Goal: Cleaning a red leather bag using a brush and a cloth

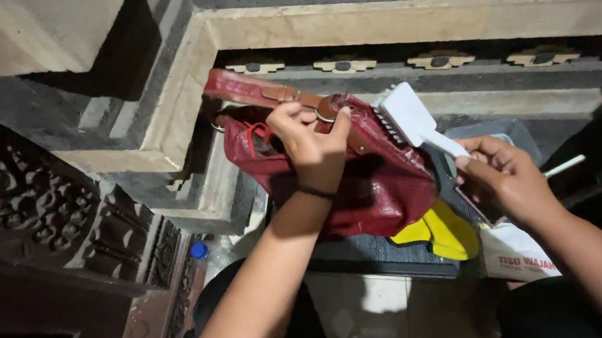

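At the far left stands dark carved woodwork (16, 217), with a blue bottle cap (199, 250) showing just beside its lower edge. Right of it, the left hand (310, 147) curls shut on the top edge of a dark red leather bag (368, 182), fingers wrapped over its brown strap near a metal ring. The bag hangs in front of pale stepped stone moulding (374, 18). Touching the bag's upper right side is a white brush (408, 117), bristles against the leather; the right hand (502, 176) pinches its handle. A yellow cloth (446, 230) lies below the bag.
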